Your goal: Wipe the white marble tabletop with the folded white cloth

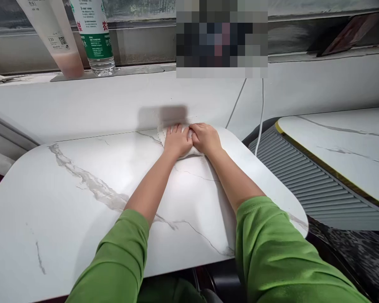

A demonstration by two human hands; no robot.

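cloth (pixel 191 152) in the head view, pinned beneath both hands on the marble-patterned tabletop (pixel 34 189), right at the back edge! longer side to side, it seems; left hand (pixel 178 142) flat, fingers slightly apart, nearer the exposed left end; right hand (pixel 206 136) curled, fingers together, whether clamped i can't tell.

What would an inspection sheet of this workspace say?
Surface: white table, grey veins.
Job items: pale cloth, near the table's far edge.
Clutter: tube and bottle on the ledge behind.
Hands: left hand lies on the cloth, fingers extended; right hand curls beside it.
Cables: white cord hangs right of both hands; thin grey line beside it, cord or shadow unclear.
Surroundings: second table at right; blurred patch above the wall.
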